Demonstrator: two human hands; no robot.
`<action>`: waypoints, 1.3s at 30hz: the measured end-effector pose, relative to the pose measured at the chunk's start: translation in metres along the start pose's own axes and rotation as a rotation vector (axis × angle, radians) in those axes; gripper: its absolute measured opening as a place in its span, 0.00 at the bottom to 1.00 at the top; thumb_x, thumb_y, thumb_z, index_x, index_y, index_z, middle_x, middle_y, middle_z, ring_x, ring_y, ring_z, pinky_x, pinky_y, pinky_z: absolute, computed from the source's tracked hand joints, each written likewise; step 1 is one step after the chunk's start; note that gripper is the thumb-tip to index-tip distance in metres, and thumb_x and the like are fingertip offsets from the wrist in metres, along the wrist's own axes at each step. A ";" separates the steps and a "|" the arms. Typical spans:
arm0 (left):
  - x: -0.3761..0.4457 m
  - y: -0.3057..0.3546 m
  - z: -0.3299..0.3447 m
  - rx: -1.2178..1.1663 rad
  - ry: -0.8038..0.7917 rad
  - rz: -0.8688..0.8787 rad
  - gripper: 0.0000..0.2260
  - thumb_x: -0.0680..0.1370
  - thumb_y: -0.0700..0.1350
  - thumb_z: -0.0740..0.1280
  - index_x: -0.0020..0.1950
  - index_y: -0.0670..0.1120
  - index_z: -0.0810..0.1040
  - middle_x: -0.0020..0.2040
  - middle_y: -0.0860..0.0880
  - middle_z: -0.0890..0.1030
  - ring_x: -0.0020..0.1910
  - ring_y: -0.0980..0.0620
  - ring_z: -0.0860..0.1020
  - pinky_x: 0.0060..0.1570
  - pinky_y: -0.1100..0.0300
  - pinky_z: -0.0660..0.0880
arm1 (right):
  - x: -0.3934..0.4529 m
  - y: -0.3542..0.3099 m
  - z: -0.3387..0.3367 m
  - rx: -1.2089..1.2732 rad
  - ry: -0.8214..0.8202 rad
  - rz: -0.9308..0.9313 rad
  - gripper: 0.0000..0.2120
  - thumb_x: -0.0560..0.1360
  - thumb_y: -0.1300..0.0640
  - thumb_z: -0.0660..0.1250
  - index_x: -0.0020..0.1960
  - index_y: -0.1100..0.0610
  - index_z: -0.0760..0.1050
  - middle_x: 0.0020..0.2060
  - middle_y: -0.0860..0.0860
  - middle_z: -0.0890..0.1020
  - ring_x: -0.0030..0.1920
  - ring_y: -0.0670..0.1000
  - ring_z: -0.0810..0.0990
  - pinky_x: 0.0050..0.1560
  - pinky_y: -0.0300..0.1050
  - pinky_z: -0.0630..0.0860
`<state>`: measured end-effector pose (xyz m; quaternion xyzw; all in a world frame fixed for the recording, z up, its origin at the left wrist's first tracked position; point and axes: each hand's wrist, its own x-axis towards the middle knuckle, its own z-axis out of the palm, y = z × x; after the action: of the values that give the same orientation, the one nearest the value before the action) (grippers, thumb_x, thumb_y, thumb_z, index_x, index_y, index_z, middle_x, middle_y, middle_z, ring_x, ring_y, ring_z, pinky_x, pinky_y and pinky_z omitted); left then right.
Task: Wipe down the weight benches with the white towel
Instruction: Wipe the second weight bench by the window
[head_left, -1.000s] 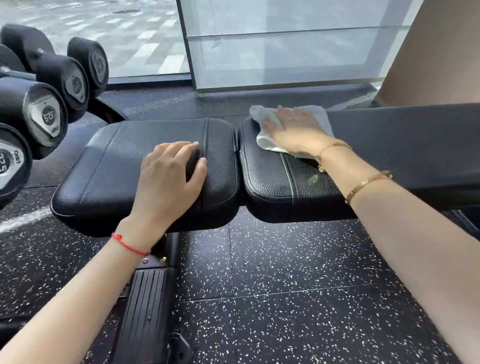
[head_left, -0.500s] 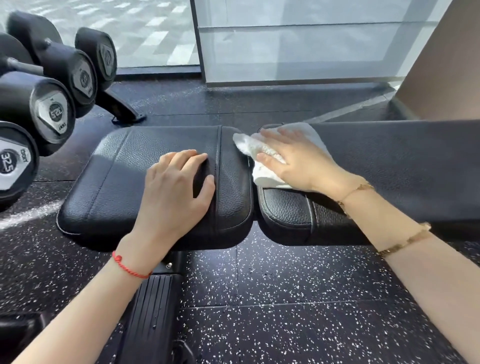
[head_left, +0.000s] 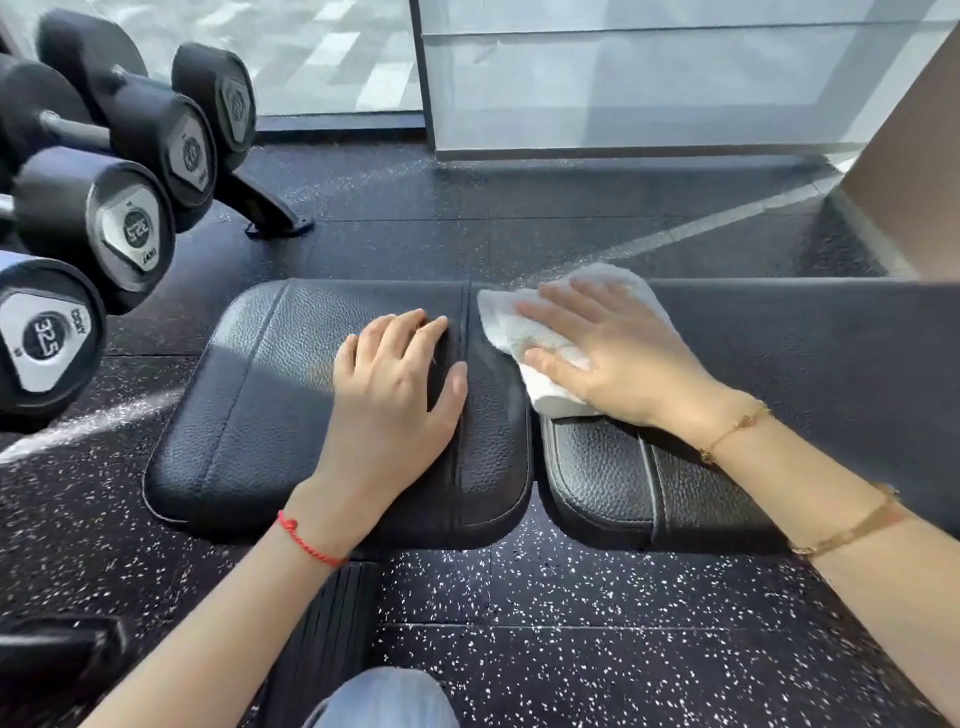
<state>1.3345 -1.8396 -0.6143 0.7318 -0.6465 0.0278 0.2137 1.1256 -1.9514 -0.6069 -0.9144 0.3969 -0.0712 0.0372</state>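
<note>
A black leather weight bench lies across the view, its seat pad (head_left: 249, 395) on the left and its long back pad (head_left: 810, 374) on the right, split by a narrow gap. My left hand (head_left: 395, 395) rests flat on the seat pad near its right seam, fingers straight. The white towel (head_left: 524, 327) lies crumpled at the left end of the back pad, reaching over the gap. My right hand (head_left: 608, 353) presses flat on the towel with spread fingers.
A rack of black dumbbells (head_left: 119, 218) stands close on the left, its foot (head_left: 270, 208) on the speckled rubber floor (head_left: 571, 623). A glass wall (head_left: 623, 78) runs behind the bench. The bench's ribbed black base (head_left: 332, 623) and my knee (head_left: 384, 696) are below.
My right hand has slid the towel leftward along the back pad to the gap by the seat pad. My left hand has stayed on the seat pad. The camera has tilted downward.
</note>
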 end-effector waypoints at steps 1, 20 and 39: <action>0.002 0.007 0.002 -0.009 -0.011 0.000 0.25 0.79 0.58 0.55 0.71 0.48 0.73 0.71 0.50 0.73 0.72 0.47 0.68 0.73 0.46 0.61 | -0.001 0.005 -0.001 0.002 0.009 0.021 0.26 0.80 0.36 0.49 0.77 0.41 0.58 0.77 0.44 0.61 0.77 0.50 0.55 0.75 0.46 0.43; 0.023 0.062 0.030 0.077 -0.159 -0.096 0.27 0.78 0.61 0.58 0.74 0.51 0.67 0.74 0.48 0.67 0.76 0.43 0.60 0.73 0.31 0.53 | 0.012 0.117 -0.027 -0.011 -0.108 0.316 0.22 0.81 0.39 0.50 0.55 0.54 0.74 0.52 0.57 0.81 0.55 0.60 0.78 0.57 0.54 0.67; 0.022 0.064 0.035 0.056 -0.055 -0.090 0.24 0.78 0.56 0.63 0.72 0.49 0.70 0.73 0.47 0.70 0.75 0.42 0.63 0.72 0.30 0.55 | -0.009 0.081 -0.019 -0.090 -0.028 0.244 0.29 0.79 0.39 0.39 0.71 0.49 0.67 0.66 0.51 0.75 0.66 0.55 0.72 0.67 0.52 0.64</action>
<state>1.2690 -1.8765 -0.6213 0.7663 -0.6176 0.0164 0.1764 1.0588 -2.0003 -0.5993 -0.8610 0.5072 -0.0358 0.0101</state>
